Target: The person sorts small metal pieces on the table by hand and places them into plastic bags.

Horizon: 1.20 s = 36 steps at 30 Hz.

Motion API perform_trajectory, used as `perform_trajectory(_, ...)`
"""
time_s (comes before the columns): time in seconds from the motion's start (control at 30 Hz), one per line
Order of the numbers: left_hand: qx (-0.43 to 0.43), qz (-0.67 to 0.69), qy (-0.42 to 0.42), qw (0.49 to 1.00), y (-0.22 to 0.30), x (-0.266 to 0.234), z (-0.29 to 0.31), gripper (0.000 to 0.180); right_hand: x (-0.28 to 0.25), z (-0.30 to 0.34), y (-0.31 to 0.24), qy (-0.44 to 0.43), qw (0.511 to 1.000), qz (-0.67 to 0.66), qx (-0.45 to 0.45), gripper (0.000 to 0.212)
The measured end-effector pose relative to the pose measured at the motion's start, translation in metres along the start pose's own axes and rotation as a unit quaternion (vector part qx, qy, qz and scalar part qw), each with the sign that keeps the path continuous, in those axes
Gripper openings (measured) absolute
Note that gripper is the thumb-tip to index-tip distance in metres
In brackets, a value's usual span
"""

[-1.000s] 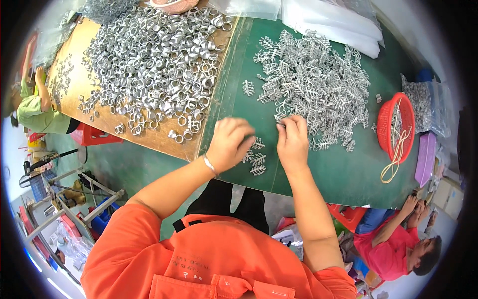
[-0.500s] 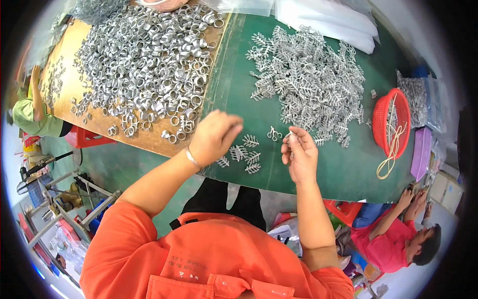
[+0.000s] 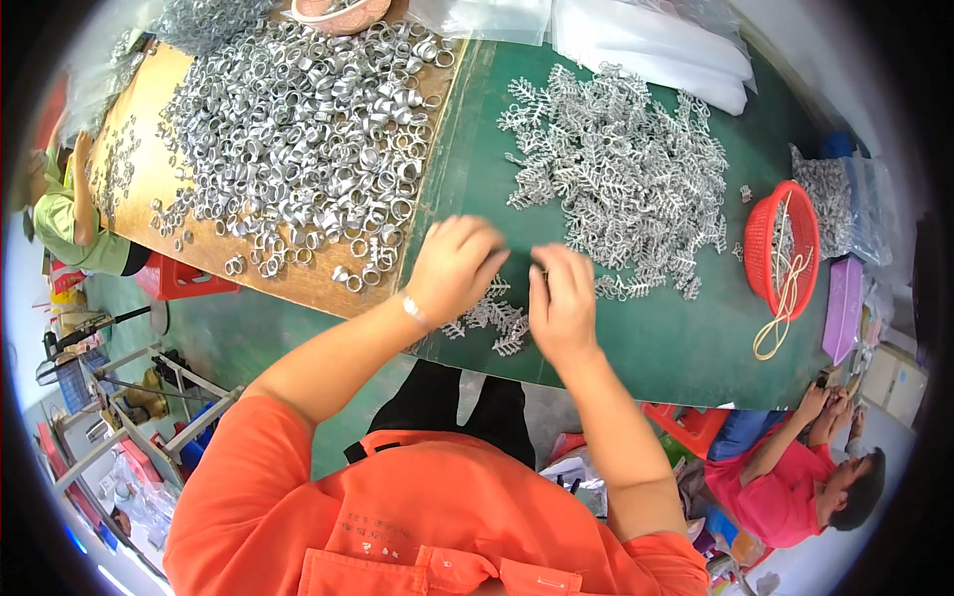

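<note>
My left hand hovers over the green table top, fingers bent and smeared by motion. Facing it, my right hand has its thumb and fingers drawn together; whatever they grip is hidden. The two hands are close but apart. Under and between them lies a small group of grey metal leaf-shaped branch pieces, partly covered by my right hand. Beyond my right hand spreads a large heap of similar grey branch pieces.
Left of the seam, a big pile of grey metal rings covers the brown board. At right stand a red plastic basket with cord and a purple box. White plastic bags lie behind. Two people sit nearby, left and lower right.
My right hand has moved left, towards my left hand, and now covers some of the small group of pieces. My left hand has shifted slightly right.
</note>
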<state>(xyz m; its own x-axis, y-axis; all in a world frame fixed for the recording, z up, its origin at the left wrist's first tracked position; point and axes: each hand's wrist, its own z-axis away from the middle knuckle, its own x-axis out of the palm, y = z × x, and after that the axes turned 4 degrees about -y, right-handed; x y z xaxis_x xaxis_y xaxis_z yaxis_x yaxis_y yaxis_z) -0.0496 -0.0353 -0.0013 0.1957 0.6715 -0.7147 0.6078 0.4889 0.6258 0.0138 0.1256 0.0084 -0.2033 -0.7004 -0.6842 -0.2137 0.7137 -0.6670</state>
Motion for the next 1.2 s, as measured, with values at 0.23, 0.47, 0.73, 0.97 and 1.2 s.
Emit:
perform_trajectory(0.23,-0.083,0.006,0.053,0.995,-0.023,0.032,-0.047,0.025,0.014,-0.061,0.028,0.011,0.989,0.149,-0.006,0.025)
perform_trajectory(0.47,-0.316,0.428,0.017,0.847,-0.012,0.008,-0.019,0.020,-0.005,-0.035,0.030,0.072,0.997,-0.007,0.041,0.013)
perform_trajectory(0.73,-0.296,0.460,-0.054,0.835,0.002,-0.013,0.009,0.018,-0.015,0.008,0.007,0.017,0.978,-0.137,0.154,0.022)
perform_trajectory(0.97,-0.023,0.137,-0.138,0.981,0.005,-0.029,0.042,0.019,-0.002,0.006,-0.007,-0.098,0.992,-0.077,-0.012,0.026)
perform_trajectory(1.2,-0.045,0.099,-0.088,0.990,-0.013,-0.016,-0.012,0.014,0.029,-0.070,0.026,-0.036,0.972,0.229,-0.044,0.023)
